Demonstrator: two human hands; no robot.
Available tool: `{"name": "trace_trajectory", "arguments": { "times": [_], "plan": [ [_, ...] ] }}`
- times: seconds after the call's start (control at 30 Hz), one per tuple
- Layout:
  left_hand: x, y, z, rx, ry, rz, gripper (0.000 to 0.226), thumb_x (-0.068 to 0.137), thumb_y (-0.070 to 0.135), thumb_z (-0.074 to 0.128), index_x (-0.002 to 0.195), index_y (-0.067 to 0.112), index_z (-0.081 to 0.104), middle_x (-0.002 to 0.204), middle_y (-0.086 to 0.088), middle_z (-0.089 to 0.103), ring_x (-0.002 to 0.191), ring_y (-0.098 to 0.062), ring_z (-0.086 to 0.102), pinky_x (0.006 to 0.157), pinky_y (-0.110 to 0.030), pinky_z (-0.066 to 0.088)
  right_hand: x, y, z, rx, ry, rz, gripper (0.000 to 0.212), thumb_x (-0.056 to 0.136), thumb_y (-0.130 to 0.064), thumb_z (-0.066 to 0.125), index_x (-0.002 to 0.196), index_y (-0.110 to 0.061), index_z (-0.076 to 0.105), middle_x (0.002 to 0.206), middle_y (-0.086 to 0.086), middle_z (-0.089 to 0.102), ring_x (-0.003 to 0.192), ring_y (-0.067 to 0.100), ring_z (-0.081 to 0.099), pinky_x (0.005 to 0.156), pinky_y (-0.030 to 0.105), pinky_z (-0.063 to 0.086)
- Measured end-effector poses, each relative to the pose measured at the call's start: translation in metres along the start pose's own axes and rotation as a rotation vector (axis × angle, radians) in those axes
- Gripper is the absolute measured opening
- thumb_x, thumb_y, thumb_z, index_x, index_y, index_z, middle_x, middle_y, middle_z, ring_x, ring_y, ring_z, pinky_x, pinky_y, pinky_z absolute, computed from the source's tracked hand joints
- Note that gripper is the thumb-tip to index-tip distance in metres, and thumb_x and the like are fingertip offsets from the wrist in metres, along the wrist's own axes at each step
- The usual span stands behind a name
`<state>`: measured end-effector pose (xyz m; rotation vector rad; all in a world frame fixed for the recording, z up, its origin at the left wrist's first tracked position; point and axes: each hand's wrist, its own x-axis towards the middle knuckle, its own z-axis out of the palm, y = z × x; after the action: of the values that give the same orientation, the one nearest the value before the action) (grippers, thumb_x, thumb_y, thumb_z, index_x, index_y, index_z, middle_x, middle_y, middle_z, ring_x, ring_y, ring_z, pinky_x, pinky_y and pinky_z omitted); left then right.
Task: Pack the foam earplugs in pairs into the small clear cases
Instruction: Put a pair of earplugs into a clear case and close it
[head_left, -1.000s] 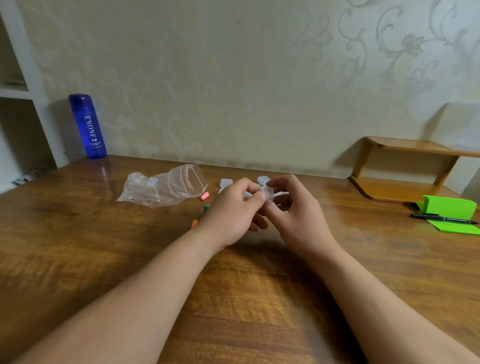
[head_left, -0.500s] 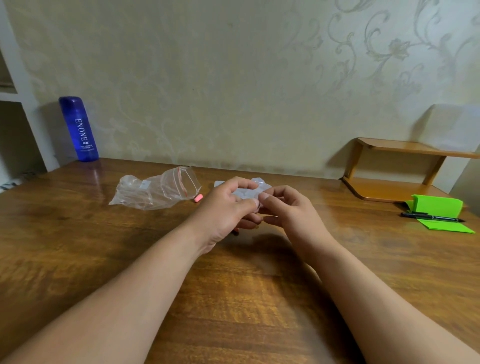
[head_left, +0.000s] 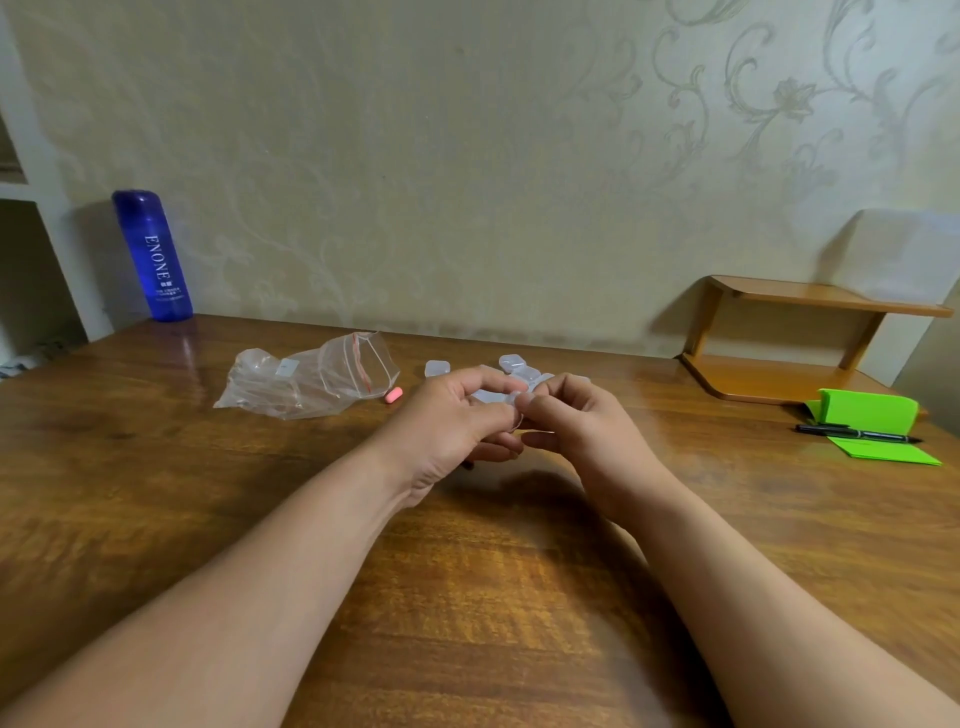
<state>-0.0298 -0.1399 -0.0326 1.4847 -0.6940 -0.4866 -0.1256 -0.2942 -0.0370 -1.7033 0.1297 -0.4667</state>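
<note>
Right of the bag (head_left: 311, 384) and a little nearer the person, both hands meet over the table (head_left: 467, 597). The left hand (head_left: 457, 421) and the right hand (head_left: 582, 431) each have their fingers curled in, and between thumbs and fingertips they pinch one small clear case (head_left: 493, 397). Whether its lid is up, or whether anything lies inside, cannot be told, since the fingers cover most of it. The spare cases (head_left: 514, 364) lie in a loose cluster behind the hands, right of the bag, and one pink earplug (head_left: 393, 395) rests just at the bag's open mouth. Other earplugs, if any, are hidden by the hands. The case looks like thin, stiff plastic. It is probably very light, smooth enough to slip, and likely to snap or skid away under a hard squeeze. It is best held by its two short edges with one hand while the other thumbnail works the lid's lip. The earplug is soft foam and almost weightless. It will squash and spring back, so a gentle pinch across its middle should do. A pair will likely need pressing down together so the lid can close without catching a tip.
</note>
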Motion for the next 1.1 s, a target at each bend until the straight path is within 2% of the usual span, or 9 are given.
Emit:
{"name": "trace_trajectory", "arguments": {
  "times": [0.23,0.33,0.43,0.57,0.7,0.87,0.97,1.03,1.1],
  "plan": [
    [-0.001,0.002,0.002,-0.027,0.02,-0.021,0.019,0.098,0.012,0.076,0.116,0.018,0.078,0.093,-0.013,0.079,0.086,-0.028,0.08,0.08,-0.038,0.064,0.002,0.002,0.001,-0.008,0.011,-0.018,0.02,0.088,-0.032,0.075,0.091,-0.014,0.067,0.095,0.011,0.078,0.099,0.03,0.076,0.107,0.061,0.054],
    [-0.001,0.004,0.003,-0.065,0.056,-0.035,0.02,0.1,0.006,0.071,0.114,0.018,0.077,0.095,-0.018,0.079,0.084,-0.028,0.081,0.072,-0.033,0.063,0.005,0.002,0.0,0.02,0.036,-0.005,0.023,0.078,-0.031,0.077,0.09,-0.013,0.067,0.097,0.018,0.073,0.103,0.036,0.073,0.105,0.063,0.055],
    [-0.002,0.007,0.002,-0.091,0.07,-0.043,0.023,0.099,0.003,0.067,0.115,0.017,0.076,0.1,-0.022,0.08,0.085,-0.029,0.081,0.069,-0.031,0.063,0.006,0.002,-0.001,0.048,0.056,0.0,0.024,0.081,-0.028,0.074,0.095,-0.011,0.066,0.107,0.028,0.071,0.109,0.043,0.072,0.105,0.064,0.055],
    [-0.004,0.007,0.005,-0.128,0.086,-0.049,0.019,0.099,0.006,0.072,0.116,0.014,0.072,0.108,-0.021,0.079,0.087,-0.029,0.081,0.079,-0.038,0.066,0.002,0.004,0.001,-0.026,0.058,-0.02,0.028,0.1,-0.033,0.073,0.111,-0.008,0.068,0.106,0.013,0.078,0.104,0.031,0.076,0.101,0.06,0.058],
    [-0.005,0.01,0.002,-0.145,0.076,-0.073,0.03,0.096,0.001,0.073,0.122,0.01,0.064,0.11,-0.026,0.077,0.091,-0.033,0.081,0.084,-0.041,0.066,0.005,0.004,-0.001,-0.096,0.094,-0.033,0.015,0.105,-0.028,0.067,0.11,-0.014,0.073,0.101,0.005,0.08,0.097,0.023,0.078,0.096,0.052,0.062],
    [-0.008,0.006,0.005,-0.275,-0.029,-0.225,0.046,0.098,-0.013,0.058,0.141,0.003,0.054,0.121,-0.03,0.072,0.095,-0.031,0.081,0.08,-0.034,0.067,0.009,0.01,-0.005,-0.164,0.212,-0.033,0.014,0.105,-0.03,0.068,0.103,-0.021,0.079,0.09,0.0,0.079,0.081,0.015,0.074,0.08,0.04,0.062],
    [-0.009,0.009,0.006,-0.354,-0.114,-0.26,0.044,0.098,-0.017,0.049,0.138,-0.003,0.061,0.129,-0.028,0.071,0.092,-0.023,0.076,0.075,-0.028,0.065,0.012,0.009,-0.004,-0.146,0.222,-0.074,0.016,0.105,-0.028,0.069,0.101,-0.016,0.077,0.089,0.004,0.079,0.076,0.02,0.074,0.077,0.044,0.062],
    [-0.009,0.012,0.006,-0.338,-0.159,-0.273,0.044,0.097,-0.017,0.046,0.134,-0.003,0.065,0.123,-0.026,0.07,0.087,-0.019,0.069,0.069,-0.025,0.061,0.014,0.008,-0.002,-0.1,0.226,-0.093,0.018,0.105,-0.026,0.069,0.1,-0.011,0.077,0.085,0.005,0.078,0.07,0.018,0.072,0.071,0.043,0.061],
    [-0.009,0.013,0.004,-0.324,-0.18,-0.297,0.049,0.093,-0.015,0.043,0.137,-0.003,0.063,0.113,-0.023,0.069,0.08,-0.016,0.062,0.063,-0.025,0.053,0.014,0.009,0.002,-0.1,0.229,-0.112,0.019,0.105,-0.026,0.07,0.099,-0.011,0.077,0.082,0.002,0.074,0.07,0.012,0.068,0.067,0.034,0.057]
  ]
}}
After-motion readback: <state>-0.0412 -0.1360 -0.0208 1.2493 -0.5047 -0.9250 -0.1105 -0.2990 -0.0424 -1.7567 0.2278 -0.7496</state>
